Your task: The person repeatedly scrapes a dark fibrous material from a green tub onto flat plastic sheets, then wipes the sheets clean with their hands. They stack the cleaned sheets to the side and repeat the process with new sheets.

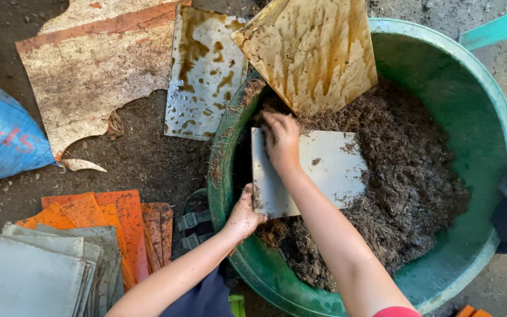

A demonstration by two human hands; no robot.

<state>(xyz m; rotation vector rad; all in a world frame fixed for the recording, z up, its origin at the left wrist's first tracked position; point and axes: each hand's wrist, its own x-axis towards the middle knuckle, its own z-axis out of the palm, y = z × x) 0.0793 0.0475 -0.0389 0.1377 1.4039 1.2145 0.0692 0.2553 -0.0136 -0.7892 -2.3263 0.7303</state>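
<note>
Seen from above, a person bends over a large green tub (488,117) heaped with dark, fibrous mulch (406,194), both bare forearms smeared with the same material. The left hand (243,216) grips the lower left corner of a grey square tile (330,170), fingers curled around its edge just inside the tub's near rim. The right hand (281,140) lies on top of the same tile near its upper left corner, fingers bent and pressing down on the surface; whether it pinches the far edge cannot be told. The tile rests tilted on the mulch in the left half of the tub, with loose crumbs scattered across its face. Above it, a stained yellow-brown sheet (315,50) leans over the tub's far rim, its lower corner touching the mulch. Just beside that, outside the tub, a pale sheet (203,76) blotched with brown lies flat on the dirt floor (148,158), next to a large broken board (98,64) with a rust-red edge. At lower left, a stack of grey tiles (36,273) sits against a fan of orange tiles (118,220). A blue woven sack (1,138) shows at the left edge, and a turquoise bar (497,26) crosses the upper right corner.
</note>
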